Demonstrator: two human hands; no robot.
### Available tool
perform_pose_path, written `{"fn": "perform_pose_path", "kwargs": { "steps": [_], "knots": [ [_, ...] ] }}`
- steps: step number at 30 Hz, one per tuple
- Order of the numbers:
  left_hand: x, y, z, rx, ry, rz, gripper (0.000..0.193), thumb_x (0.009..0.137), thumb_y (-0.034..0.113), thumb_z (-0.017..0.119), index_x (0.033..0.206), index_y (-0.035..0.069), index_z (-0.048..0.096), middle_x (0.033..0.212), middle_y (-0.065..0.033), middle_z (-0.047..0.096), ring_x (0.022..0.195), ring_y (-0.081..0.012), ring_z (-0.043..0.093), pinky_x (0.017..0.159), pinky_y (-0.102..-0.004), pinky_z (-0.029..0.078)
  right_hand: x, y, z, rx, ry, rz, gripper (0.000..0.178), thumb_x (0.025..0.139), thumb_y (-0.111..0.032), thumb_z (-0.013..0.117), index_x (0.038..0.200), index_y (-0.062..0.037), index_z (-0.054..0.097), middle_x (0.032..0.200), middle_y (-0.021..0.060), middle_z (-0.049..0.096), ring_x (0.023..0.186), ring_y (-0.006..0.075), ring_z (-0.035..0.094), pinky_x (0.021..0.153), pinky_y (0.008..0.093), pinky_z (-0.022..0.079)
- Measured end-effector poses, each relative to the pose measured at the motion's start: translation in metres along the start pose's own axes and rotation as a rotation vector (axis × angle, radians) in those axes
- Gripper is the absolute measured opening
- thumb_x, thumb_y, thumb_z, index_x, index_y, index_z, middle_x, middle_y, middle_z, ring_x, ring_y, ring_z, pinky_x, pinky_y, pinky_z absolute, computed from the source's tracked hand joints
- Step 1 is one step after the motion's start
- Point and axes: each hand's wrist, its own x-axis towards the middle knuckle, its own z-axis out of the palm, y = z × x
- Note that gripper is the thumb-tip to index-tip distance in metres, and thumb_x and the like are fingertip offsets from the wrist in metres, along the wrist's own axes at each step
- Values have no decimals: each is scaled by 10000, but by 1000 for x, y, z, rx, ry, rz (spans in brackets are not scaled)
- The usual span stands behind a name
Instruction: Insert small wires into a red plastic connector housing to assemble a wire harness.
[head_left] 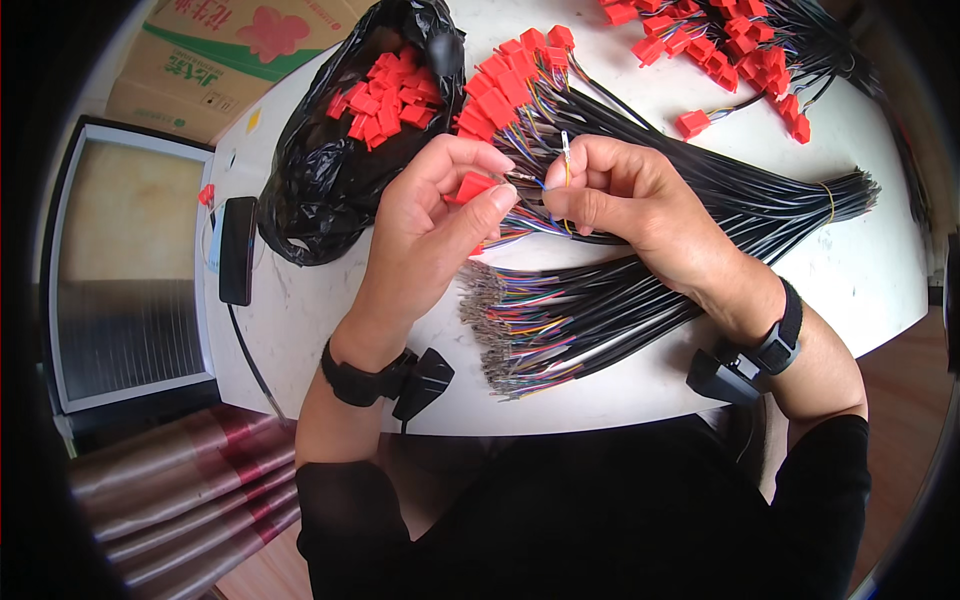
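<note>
Left hand (425, 215) — clamped on red connector (473, 187) | right hand (630, 195) — pinching thin wires (568, 174) | black cables (730, 185) nearby

Homelike room: striped curtain (190, 490), wood-look floor (908, 400); white table (860, 275) with cable bundles (690, 180).

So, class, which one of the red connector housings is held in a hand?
The red housing in the left hand: it alone is held, unlike those piled in the black bag or clustered on the black cables.
</note>
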Motion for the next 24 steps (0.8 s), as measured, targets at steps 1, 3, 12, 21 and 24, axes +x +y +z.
{"fn": "perform_pose_path", "kwargs": {
  "steps": [1, 3, 12, 21, 24],
  "knots": [
    [0, -1, 0, -5, -7, 16, 210, 855, 49, 604, 1048, 2, 534, 913, -46, 581, 721, -47, 529, 623, -188, 444, 0, 0, -1, 0, -1, 0, 42, 876, -80, 602, 857, -57, 573, 795, -25, 562, 710, 31, 475, 646, 183, 386],
    [-1, -1, 0, -3, -8, 34, 204, 855, 43, 598, 1044, 2, 535, 910, -43, 579, 728, -45, 528, 625, -187, 444, 1, 1, -1, 1, -16, 15, 42, 877, -88, 599, 864, -58, 573, 785, -20, 561, 681, 39, 464, 636, 187, 385],
    [-1, 1, 1, 25, -19, 25, 250, 859, 48, 573, 1101, -1, 536, 912, -30, 574, 719, -34, 519, 602, -176, 432, 1, 3, -1, 16, -20, 11, 59, 863, -80, 612, 880, -61, 560, 822, -16, 594, 709, 24, 497, 641, 174, 388],
    [-1, -3, -2, 37, -54, -12, 97, 862, 53, 588, 944, 6, 570, 833, 2, 570, 673, -15, 494, 587, -168, 413, 1, 5, -2, 42, -55, -20, 76, 862, -57, 607, 890, -72, 538, 859, -28, 572, 738, 20, 504, 650, 168, 386],
    [-1, -4, -1, 35, -47, 2, 60, 866, 52, 588, 902, 12, 563, 806, 13, 562, 657, -11, 484, 575, -164, 403, 1, 3, 0, 8, -33, -30, 74, 867, -59, 604, 866, -78, 533, 864, -35, 558, 732, 24, 494, 652, 172, 385]
  ]
}}
